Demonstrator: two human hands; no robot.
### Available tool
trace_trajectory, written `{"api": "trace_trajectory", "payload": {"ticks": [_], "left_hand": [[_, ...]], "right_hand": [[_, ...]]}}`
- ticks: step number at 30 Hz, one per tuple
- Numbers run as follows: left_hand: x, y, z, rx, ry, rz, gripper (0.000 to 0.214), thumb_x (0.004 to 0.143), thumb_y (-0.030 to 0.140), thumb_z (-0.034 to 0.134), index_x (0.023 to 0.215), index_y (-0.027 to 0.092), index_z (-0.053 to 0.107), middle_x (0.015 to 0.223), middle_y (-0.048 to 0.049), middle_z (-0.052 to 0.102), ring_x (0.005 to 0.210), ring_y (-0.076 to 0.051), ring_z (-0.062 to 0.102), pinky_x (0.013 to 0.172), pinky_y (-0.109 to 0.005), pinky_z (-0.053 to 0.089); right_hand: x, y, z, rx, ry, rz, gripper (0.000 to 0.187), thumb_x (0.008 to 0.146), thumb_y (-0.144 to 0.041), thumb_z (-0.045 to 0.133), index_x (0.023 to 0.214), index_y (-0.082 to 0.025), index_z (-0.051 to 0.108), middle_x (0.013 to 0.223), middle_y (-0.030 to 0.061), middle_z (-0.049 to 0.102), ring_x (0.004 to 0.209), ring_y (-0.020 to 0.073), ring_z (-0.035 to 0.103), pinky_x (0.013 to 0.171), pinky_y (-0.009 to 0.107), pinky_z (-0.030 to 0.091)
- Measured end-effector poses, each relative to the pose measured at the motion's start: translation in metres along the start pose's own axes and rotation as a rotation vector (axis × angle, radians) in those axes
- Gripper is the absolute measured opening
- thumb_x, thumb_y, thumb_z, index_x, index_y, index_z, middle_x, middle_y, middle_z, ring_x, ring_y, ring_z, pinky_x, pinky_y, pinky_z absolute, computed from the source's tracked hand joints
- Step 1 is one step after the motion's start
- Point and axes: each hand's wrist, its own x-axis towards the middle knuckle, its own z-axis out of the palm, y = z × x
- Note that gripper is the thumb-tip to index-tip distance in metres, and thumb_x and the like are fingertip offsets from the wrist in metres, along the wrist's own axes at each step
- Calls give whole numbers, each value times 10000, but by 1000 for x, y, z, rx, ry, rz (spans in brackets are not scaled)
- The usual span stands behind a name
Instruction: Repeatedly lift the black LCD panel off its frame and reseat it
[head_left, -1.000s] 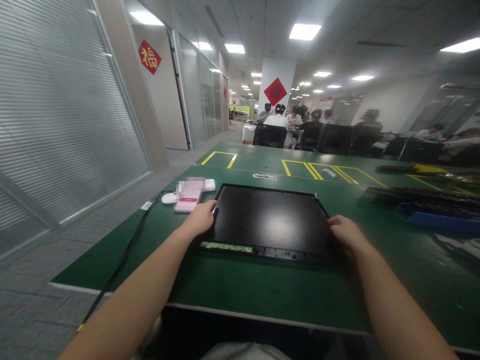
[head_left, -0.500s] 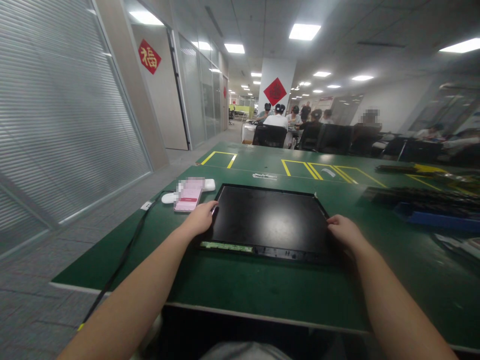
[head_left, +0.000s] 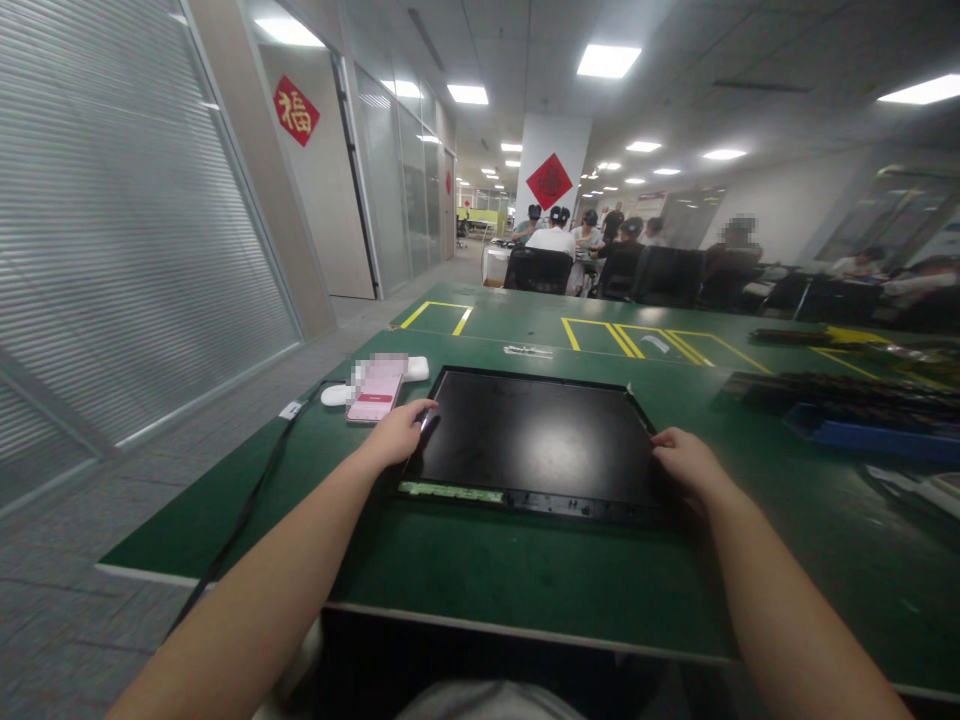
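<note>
- Head view: from my remote seat, the screen panel (head_left: 536, 435) sits face up over the near middle of the worktop (head_left: 570, 580); I can't tell whether it lies flat or is slightly raised.
- My left hand (head_left: 400, 432) has its fingers closed on the panel's left side, thumb at the rim.
- My right hand (head_left: 686, 458) grips the opposite side likewise. The fingers underneath are hidden, so I can't judge how deep either hold goes.
- If both holds are shallow, a smooth rim could slide out during a lift and drop a corner onto the worktop.
- Lifting one side ahead of the other could twist the panel; it looks thin, so I'd worry about flexing or cracking.
- Thumbs pressed inward could smudge or mark the dark face.
- The green strip (head_left: 450, 492) along the near edge looks exposed; dragging that edge could scrape it.
- The phone (head_left: 373, 395) lies just beside my left hand, so a swing that way could knock it.
- A black strap (head_left: 259, 488) hangs over the worktop's left edge, where my forearm could snag it.
- The blue tray (head_left: 885, 440) is well apart on the right, a smaller worry.
</note>
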Motion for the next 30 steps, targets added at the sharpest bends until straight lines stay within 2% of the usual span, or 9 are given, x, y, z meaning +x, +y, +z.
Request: {"api": "trace_trajectory", "payload": {"ticks": [3,7,9,13,15,20,23,26,30], "left_hand": [[1,-2,0,-26,0,-15,502,788,69,500,1226,232,684,1178,-78,734,1058,-275,673,915,-364,511],[0,1,-1,-128,25,-50,504,749,23,518,1182,211,695,1193,-83,726,1125,-280,649,971,-383,493],[-1,4,-1,-280,27,-74,555,737,-6,510,1234,198,650,1216,-91,716,1144,-273,644,971,-392,504],[-2,11,-2,-713,7,-127,661,773,-11,487,1400,198,469,1267,-113,688,1060,-229,693,859,-356,575],[-1,13,-3,-824,24,-161,667,786,-5,507,1414,212,444,1298,-120,670,1031,-219,706,845,-354,584],[2,14,-6,-906,73,-226,619,772,20,593,1353,223,523,1288,-117,675,971,-229,729,857,-386,592],[3,16,-7,-912,77,-262,564,761,4,596,1293,189,573,1251,-115,693,930,-217,736,827,-359,602],[1,20,-10,-932,75,-321,557,784,-12,562,1310,174,556,1240,-115,696,893,-194,737,758,-315,611],[-4,26,-15,-992,19,-413,567,825,65,607,1374,184,524,1036,-92,758,768,-197,742,677,-316,618]], "right_hand": [[0,-1,0,-16,-9,1,249,750,-150,583,962,-155,715,979,110,717,857,215,672,710,272,481],[0,-1,0,-42,-7,-9,255,757,-152,585,975,-154,717,1006,112,718,886,221,669,716,273,477],[1,0,0,-53,-4,-15,259,764,-156,581,985,-156,717,1026,112,717,904,223,667,718,274,476],[4,3,2,-82,2,-44,272,780,-167,570,1007,-149,719,1056,117,713,947,231,663,751,281,477],[5,4,3,-86,9,-47,270,780,-174,575,1005,-150,723,1050,117,714,942,234,664,748,285,478],[6,5,3,-83,37,-38,246,757,-169,603,969,-167,728,1019,108,723,907,234,671,719,283,475],[6,7,4,-72,33,-44,251,766,-169,592,979,-160,727,1041,118,720,920,238,668,721,283,474],[7,8,4,-76,24,-41,267,775,-173,582,1001,-158,722,1056,116,717,938,237,664,724,280,470],[7,7,3,-86,14,-35,269,778,-172,572,1003,-159,720,1060,113,712,947,241,659,734,286,469]]}}
